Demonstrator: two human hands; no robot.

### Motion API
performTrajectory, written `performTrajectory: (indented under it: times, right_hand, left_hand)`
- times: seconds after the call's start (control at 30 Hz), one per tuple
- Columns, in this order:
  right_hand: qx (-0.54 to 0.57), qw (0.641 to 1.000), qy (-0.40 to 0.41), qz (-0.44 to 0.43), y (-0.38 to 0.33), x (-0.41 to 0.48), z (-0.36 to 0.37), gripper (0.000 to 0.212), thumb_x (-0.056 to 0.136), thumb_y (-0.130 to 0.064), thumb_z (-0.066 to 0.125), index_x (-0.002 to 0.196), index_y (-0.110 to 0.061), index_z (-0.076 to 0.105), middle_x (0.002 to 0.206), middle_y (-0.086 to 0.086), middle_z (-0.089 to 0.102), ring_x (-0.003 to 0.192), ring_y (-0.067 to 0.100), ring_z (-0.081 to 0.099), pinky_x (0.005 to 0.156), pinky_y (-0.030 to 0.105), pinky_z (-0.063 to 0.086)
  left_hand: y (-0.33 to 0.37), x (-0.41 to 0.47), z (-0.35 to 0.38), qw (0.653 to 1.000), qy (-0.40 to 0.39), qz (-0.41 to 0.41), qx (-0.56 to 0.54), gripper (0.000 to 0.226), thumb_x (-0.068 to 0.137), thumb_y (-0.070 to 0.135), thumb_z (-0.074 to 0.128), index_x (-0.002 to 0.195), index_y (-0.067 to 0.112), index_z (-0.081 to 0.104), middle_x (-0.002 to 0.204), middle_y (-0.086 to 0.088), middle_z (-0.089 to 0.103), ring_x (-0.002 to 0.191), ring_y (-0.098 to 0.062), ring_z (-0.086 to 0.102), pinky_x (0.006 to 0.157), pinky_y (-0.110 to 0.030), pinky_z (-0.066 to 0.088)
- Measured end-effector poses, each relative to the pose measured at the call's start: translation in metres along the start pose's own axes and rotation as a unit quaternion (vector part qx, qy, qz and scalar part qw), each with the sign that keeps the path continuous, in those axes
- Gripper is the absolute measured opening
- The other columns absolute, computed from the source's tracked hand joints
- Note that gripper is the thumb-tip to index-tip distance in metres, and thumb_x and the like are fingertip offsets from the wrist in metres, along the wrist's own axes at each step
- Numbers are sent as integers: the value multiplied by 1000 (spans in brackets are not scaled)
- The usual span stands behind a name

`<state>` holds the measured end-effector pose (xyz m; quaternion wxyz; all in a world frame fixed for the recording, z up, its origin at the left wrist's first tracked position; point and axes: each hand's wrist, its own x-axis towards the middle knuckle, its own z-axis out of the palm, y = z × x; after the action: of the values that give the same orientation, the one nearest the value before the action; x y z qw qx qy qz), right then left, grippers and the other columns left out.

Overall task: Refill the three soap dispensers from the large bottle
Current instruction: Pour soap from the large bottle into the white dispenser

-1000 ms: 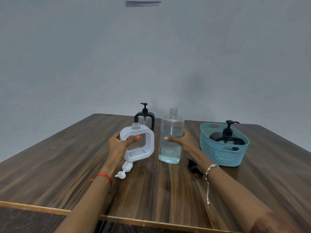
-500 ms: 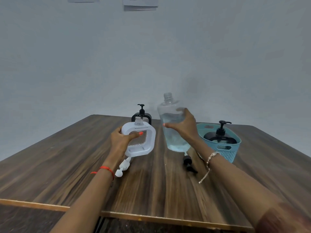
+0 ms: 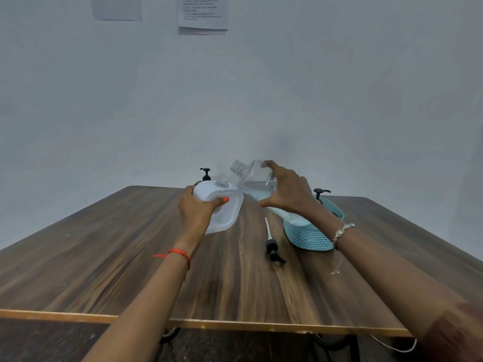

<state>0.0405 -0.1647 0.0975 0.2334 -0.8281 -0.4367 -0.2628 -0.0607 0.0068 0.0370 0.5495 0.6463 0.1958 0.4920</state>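
My left hand (image 3: 199, 208) grips the white square dispenser (image 3: 220, 205) by its upper left corner; its neck (image 3: 222, 182) is uncapped and it stands on the table. My right hand (image 3: 286, 192) holds the large clear bottle (image 3: 253, 180) in the air, tilted left, its open threaded mouth just above and right of the dispenser's neck. Pale liquid lies in the bottle's lower part. A black dispenser (image 3: 206, 174) shows only its pump behind the white one. A third black dispenser (image 3: 321, 193) sits in the teal basket (image 3: 305, 235).
A black pump head with its long tube (image 3: 271, 244) lies on the wooden table (image 3: 104, 252) between my arms. The basket stands close under my right wrist. Papers hang on the wall behind. The table's front edge runs across the bottom.
My right hand has lifted the large bottle off the table and tipped it leftward toward the white dispenser's neck. My left hand has kept its grip on the dispenser.
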Motion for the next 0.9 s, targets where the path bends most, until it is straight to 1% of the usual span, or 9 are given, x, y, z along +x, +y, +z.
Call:
performTrajectory:
  times: [0.07, 0.2, 0.27, 0.33, 0.47, 0.57, 0.63, 0.7, 0.9]
  right_hand:
    - [-32, 999, -5, -3, 0, -2, -4, 82, 59, -32, 77, 132, -24, 39, 104, 3, 61, 91, 26, 60, 69, 29, 41]
    - [-81, 997, -15, -12, 0, -5, -8, 86, 60, -32, 77, 135, -24, 37, 108, 6, 62, 93, 29, 61, 73, 31, 43]
    - [-100, 995, -22, -15, 2, -6, -10, 86, 60, -33, 76, 136, -24, 36, 109, 5, 61, 92, 28, 61, 71, 30, 40]
    - [-109, 994, -25, -17, 3, -8, -10, 87, 60, -33, 76, 136, -24, 35, 110, 4, 60, 92, 28, 61, 70, 29, 38]
    - [-127, 991, -34, -23, 6, -9, -10, 88, 61, -35, 76, 138, -24, 33, 112, 3, 59, 93, 27, 60, 70, 28, 34]
    - [-142, 989, -41, -28, 7, -10, -11, 88, 62, -36, 76, 138, -24, 33, 114, 3, 58, 94, 27, 60, 71, 27, 34]
    - [-149, 987, -44, -31, 7, -10, -11, 88, 63, -35, 76, 138, -24, 33, 114, 3, 58, 94, 27, 60, 71, 27, 34]
    - [-153, 987, -46, -32, 8, -10, -11, 88, 62, -35, 76, 138, -24, 33, 114, 3, 58, 94, 27, 61, 71, 27, 35]
    - [-177, 982, -49, -37, 10, -10, -11, 88, 62, -36, 76, 138, -25, 33, 113, 3, 58, 93, 26, 61, 70, 27, 37]
  left_hand:
    - [0, -5, 1, 1000, 3, 3, -3, 63, 55, 16, 88, 111, 9, 61, 104, -5, 67, 92, -22, 64, 73, -29, 50]
    - [2, -14, 3, 1000, 9, 16, 7, 54, 56, 14, 87, 103, 13, 60, 99, -1, 65, 89, -19, 61, 72, -26, 46]
    - [1, -16, 3, 1000, 11, 19, 8, 53, 56, 13, 87, 100, 18, 58, 98, 0, 64, 91, -19, 61, 74, -29, 48]
    - [0, -17, 4, 1000, 9, 18, 8, 55, 55, 14, 87, 100, 18, 57, 100, -1, 64, 94, -21, 62, 78, -34, 51]
    - [0, -21, 7, 999, 6, 22, 28, 60, 56, 15, 88, 107, 12, 57, 99, -2, 62, 94, -24, 61, 79, -35, 51]
    - [-1, -25, 10, 999, 5, 29, 33, 62, 55, 16, 88, 108, 12, 56, 105, -5, 63, 98, -25, 60, 85, -42, 52]
    - [-2, -26, 11, 998, 8, 37, 42, 61, 55, 16, 88, 107, 13, 56, 104, -4, 63, 98, -26, 60, 87, -44, 50]
    - [-3, -26, 13, 998, 9, 44, 49, 62, 54, 17, 88, 106, 13, 56, 103, -3, 62, 99, -26, 59, 88, -46, 50]
    - [-6, -28, 16, 997, 9, 44, 66, 66, 55, 20, 88, 111, 10, 54, 109, -8, 62, 101, -28, 58, 89, -48, 48]
